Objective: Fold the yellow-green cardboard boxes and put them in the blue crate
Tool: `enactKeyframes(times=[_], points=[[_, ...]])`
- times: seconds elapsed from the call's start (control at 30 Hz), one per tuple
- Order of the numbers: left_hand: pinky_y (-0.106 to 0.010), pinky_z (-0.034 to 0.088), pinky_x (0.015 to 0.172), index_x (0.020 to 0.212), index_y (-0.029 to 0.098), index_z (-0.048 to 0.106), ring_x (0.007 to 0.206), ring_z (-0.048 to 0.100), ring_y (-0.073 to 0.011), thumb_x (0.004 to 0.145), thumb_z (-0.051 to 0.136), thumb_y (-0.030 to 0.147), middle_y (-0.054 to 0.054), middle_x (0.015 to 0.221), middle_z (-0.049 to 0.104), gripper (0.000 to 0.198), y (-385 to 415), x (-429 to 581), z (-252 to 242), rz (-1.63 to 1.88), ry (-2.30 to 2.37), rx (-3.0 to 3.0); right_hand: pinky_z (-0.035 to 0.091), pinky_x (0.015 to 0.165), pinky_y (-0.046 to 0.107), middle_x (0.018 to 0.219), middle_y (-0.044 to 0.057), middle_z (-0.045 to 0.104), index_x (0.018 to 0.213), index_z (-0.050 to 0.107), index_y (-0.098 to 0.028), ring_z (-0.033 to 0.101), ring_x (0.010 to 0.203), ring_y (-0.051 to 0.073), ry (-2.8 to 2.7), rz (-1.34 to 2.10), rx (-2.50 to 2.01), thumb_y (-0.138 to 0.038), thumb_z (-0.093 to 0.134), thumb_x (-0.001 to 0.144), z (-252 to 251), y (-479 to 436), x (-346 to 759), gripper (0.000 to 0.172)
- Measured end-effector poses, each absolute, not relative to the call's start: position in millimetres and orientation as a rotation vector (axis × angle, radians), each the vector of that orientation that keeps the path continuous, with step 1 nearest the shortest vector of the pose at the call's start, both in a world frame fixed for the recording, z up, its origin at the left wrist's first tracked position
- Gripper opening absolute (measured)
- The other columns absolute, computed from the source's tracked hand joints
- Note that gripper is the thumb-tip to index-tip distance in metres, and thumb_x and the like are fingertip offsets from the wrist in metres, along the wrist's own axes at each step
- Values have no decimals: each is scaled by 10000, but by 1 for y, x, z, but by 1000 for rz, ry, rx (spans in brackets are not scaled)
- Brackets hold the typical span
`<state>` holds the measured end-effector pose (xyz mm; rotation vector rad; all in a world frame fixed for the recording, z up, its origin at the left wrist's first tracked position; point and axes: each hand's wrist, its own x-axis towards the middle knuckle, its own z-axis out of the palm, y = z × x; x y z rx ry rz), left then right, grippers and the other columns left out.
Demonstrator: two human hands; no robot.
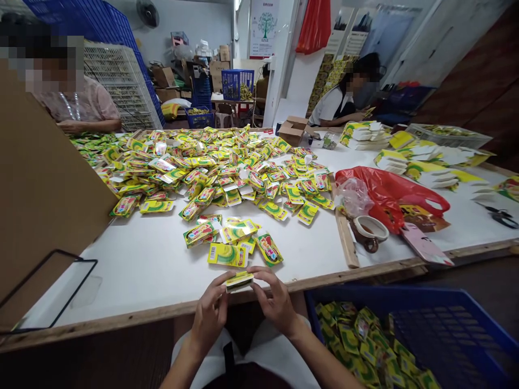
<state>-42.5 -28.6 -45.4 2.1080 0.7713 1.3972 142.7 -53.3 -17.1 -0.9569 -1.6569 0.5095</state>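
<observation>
Between both hands, at the table's front edge, I hold a small yellow-and-green crayon box (239, 280) with one narrow side facing me. My left hand (211, 308) pinches its left end between thumb and fingers. Its right end is gripped by the fingertips of my right hand (274, 300). Just beyond lie several similar loose boxes, among them a flat yellow one (227, 255) and a tilted one with a colourful print (269, 249). Behind them spreads a large pile of the same small boxes (219, 170), some with open white flaps. What is inside the held box is hidden.
A blue basket (446, 324) with yellow boxes stands low at right. On the table are a wooden strip (345, 237), a mug (370, 233), a red plastic bag (389, 189), a phone (425, 244) and scissors (501, 217). Cardboard (48, 205) blocks the left. Two people sit across.
</observation>
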Motion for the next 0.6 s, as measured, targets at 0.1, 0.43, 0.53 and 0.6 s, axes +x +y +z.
enactKeyframes(times=[0.1, 0.43, 0.53, 0.6], points=[[-382, 525, 881, 1186, 303, 305, 1166, 552, -206, 819, 442, -50, -84, 1215, 575, 526, -27, -41, -41, 1408, 783, 2119, 480, 914, 395, 1144, 61, 584, 1180, 423, -292, 564, 1084, 195, -1647, 496, -955, -17, 489, 853, -17, -52, 142, 433], [-326, 522, 837, 1163, 236, 498, 1013, 616, -196, 833, 508, 71, -75, 1083, 633, 370, -24, -39, -34, 1189, 938, 2109, 485, 856, 341, 1039, 59, 619, 1124, 520, -255, 581, 993, 199, -1672, 572, -1088, -89, 501, 859, -20, -46, 143, 313], [-317, 501, 835, 1013, 210, 601, 968, 620, -195, 865, 481, 139, -70, 1012, 657, 203, -15, -31, -20, 1033, 966, 1984, 483, 814, 335, 942, 56, 631, 990, 595, -220, 590, 914, 199, -1715, 672, -1131, -132, 506, 865, -12, -33, 144, 177], [-340, 465, 900, 955, 202, 632, 1017, 600, -207, 871, 483, 180, -72, 1025, 660, 172, -7, -23, -13, 1073, 1009, 1853, 475, 822, 342, 902, 53, 634, 901, 626, -211, 590, 903, 200, -1655, 679, -1160, -163, 520, 864, -9, -22, 143, 121]])
